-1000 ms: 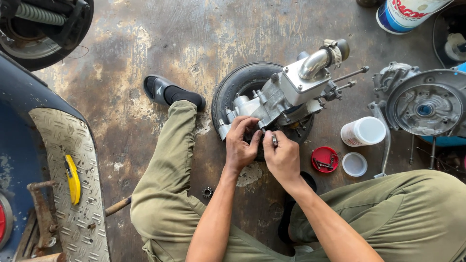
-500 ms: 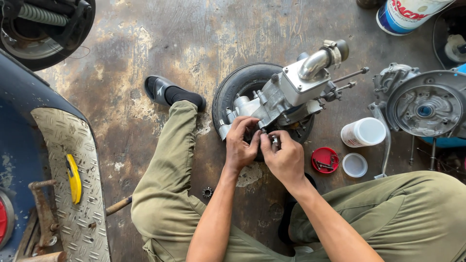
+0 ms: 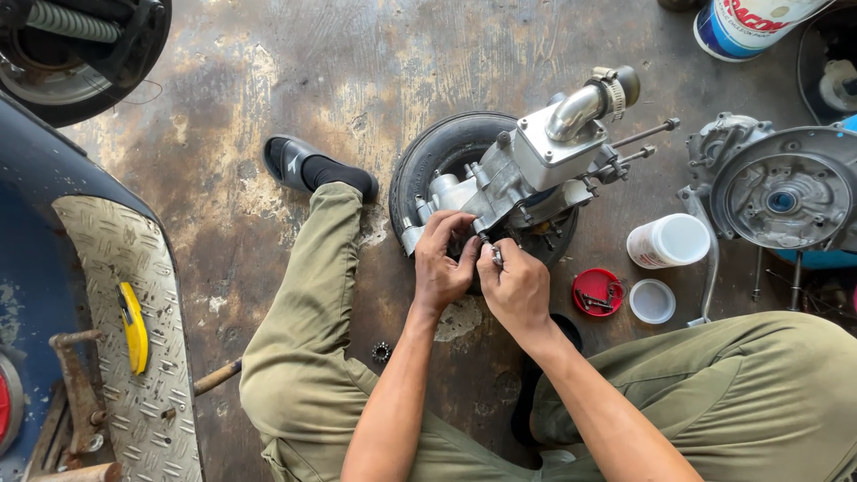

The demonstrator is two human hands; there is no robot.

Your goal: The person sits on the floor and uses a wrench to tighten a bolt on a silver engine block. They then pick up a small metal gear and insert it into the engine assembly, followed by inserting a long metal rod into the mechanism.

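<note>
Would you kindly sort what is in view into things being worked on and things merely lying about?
In hand:
left hand
right hand
engine block
small metal tool
tyre

Lying about:
white cup
red lid
engine cover
yellow tool

Left hand (image 3: 442, 263) grips the engine block (image 3: 527, 174) resting on a tire (image 3: 437, 156). Right hand (image 3: 516, 287) pinches a small metal tool (image 3: 496, 256) against it.

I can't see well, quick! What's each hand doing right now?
Left hand: fingers curled on the grey engine block, steadying it.
Right hand: closed on a small metal tool at the engine.
</note>
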